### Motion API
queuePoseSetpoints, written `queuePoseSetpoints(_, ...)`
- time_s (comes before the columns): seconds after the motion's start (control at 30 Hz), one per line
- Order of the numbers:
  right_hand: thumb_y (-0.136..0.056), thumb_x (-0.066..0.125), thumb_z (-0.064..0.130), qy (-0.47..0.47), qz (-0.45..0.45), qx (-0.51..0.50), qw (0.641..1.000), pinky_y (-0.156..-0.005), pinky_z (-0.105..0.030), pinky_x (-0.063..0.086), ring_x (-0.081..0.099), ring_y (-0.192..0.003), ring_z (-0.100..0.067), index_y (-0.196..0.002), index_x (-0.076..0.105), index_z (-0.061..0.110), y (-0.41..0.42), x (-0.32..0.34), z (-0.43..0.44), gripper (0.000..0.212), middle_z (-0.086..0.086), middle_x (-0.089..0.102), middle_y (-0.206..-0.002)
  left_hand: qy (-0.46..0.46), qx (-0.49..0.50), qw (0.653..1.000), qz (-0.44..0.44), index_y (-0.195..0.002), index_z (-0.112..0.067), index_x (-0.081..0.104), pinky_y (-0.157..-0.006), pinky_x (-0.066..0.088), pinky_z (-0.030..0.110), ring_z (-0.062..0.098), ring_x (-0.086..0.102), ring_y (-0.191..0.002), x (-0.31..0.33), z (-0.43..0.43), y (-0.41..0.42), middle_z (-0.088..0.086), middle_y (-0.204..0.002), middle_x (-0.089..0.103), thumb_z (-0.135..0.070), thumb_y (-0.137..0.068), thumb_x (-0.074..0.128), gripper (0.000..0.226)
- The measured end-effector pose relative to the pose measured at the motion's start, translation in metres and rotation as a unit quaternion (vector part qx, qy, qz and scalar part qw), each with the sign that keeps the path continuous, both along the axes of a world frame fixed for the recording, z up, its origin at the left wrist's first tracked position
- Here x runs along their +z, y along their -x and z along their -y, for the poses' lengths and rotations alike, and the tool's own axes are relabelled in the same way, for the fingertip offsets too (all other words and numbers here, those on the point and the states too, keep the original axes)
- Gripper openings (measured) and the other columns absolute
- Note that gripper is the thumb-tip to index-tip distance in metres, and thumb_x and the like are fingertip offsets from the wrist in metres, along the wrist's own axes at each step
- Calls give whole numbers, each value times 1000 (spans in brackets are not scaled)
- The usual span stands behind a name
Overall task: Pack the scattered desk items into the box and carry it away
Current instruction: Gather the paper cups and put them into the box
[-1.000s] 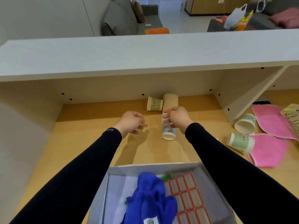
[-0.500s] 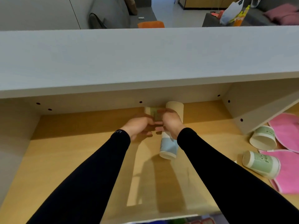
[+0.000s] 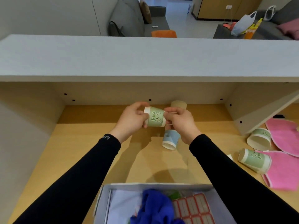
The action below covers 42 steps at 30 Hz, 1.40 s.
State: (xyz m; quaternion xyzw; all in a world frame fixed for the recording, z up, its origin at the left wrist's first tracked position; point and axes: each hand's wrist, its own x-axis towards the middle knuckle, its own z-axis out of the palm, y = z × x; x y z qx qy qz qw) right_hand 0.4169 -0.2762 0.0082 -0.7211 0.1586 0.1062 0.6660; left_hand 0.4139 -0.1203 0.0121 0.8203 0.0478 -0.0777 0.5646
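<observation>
A green paper cup point(image 3: 155, 117) with a cartoon print lies sideways in the air above the desk. My left hand point(image 3: 131, 120) grips its rim end and my right hand point(image 3: 181, 122) pinches its base end. A blue paper cup point(image 3: 170, 139) sits just under my right hand, mouth towards me; I cannot tell whether the hand touches it. A brown cup point(image 3: 178, 104) stands at the back of the desk behind my hands. The grey box point(image 3: 155, 185) is at the near edge, holding a blue cloth point(image 3: 155, 206), a sheet of red-framed labels point(image 3: 194, 207) and white paper.
Two more green cups point(image 3: 260, 138) point(image 3: 254, 160) lie tipped at the right among pink cloths point(image 3: 286, 136) point(image 3: 284, 172). A grey shelf point(image 3: 145, 59) overhangs the desk, with side panels left and right and a slanted support point(image 3: 258, 113).
My left hand has taken the green cup from the back of the desk and both hands now hold it up. The box is back in view at the bottom.
</observation>
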Motion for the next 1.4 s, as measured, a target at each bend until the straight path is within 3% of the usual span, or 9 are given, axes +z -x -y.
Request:
queuePoseSetpoints(0.1, -91, 55, 8, -16, 23, 58, 998, -47, -17, 48, 50, -54, -9, -98, 62, 11, 33, 23, 5, 10, -2, 58, -74, -39, -3, 999, 36, -133, -14, 47, -46, 40, 13, -2, 49, -38, 24, -8, 36, -5, -49, 59, -12, -90, 55, 44)
queuePoseSetpoints(0.33, -92, 53, 9, -43, 46, 150, 987, -40, -18, 45, 49, -41, -4, -91, 65, 9, 106, 49, 1, 12, -3, 55, -60, -55, 6, 998, 28, -113, -13, 61, -40, 38, 10, 4, 46, -42, 57, -21, 124, 7, -66, 58, -16, -89, 60, 25)
queuePoseSetpoints(0.5, -91, 56, 12, -23, -12, 273, 962, -38, -16, 42, 48, -43, -6, -91, 64, 9, 149, 43, 7, 9, -2, 56, -62, -53, -53, 996, -45, -106, -15, 65, -37, 35, 9, -1, 46, -38, 55, -27, 177, -11, -47, 57, -17, -90, 61, 17)
queuePoseSetpoints(0.73, -91, 55, 13, 130, -93, 415, 896, -42, -17, 43, 55, -52, -5, -113, 60, 12, 174, 17, 11, 23, -3, 65, -82, -397, -186, 890, -127, -123, -17, 55, -51, 44, 19, 3, 59, -55, 20, -21, 204, 1, -80, 69, -33, -91, 54, 36)
queuePoseSetpoints(0.83, -91, 56, 19, 116, -77, 360, 922, -41, -17, 38, 53, -48, -3, -102, 64, 14, 163, 23, 22, 15, 2, 64, -73, -530, -141, 835, -47, -114, -16, 60, -71, 49, 31, 22, 62, -89, 25, -17, 201, 7, -105, 69, -40, -90, 51, 35)
queuePoseSetpoints(0.97, -91, 57, 22, 82, -56, 235, 967, -43, -19, 38, 50, -50, -6, -93, 65, 14, 133, 34, 44, 12, 1, 61, -69, -479, -44, 876, 38, -84, -23, 58, -51, 33, 29, 19, 53, -63, 46, -10, 178, -5, -60, 56, -37, -90, 49, 17)
queuePoseSetpoints(1.03, -92, 54, 20, 78, -50, 182, 979, -45, -20, 39, 50, -53, -9, -99, 64, 11, 118, 33, 53, 15, -1, 60, -72, -428, -29, 902, 50, -81, -25, 59, -51, 36, 28, 19, 58, -64, 50, -2, 161, -3, -62, 62, -34, -88, 51, 15)
queuePoseSetpoints(1.3, -94, 41, 6, 105, -70, 67, 990, -52, -26, 49, 56, -61, -13, -112, 57, 8, 52, -3, 79, 24, -6, 61, -80, -356, -138, 920, -87, -115, -11, 57, -84, 50, 34, 25, 60, -101, 6, 53, 70, 8, -111, 63, -34, -88, 57, 36)
queuePoseSetpoints(1.4, -93, 42, 5, 122, -80, 64, 987, -55, -26, 51, 58, -65, -14, -111, 57, 9, 29, -15, 81, 24, -6, 62, -85, -337, -151, 920, -127, -103, -10, 55, -72, 47, 32, 25, 59, -87, -10, 67, 41, 8, -93, 60, -32, -87, 58, 28)
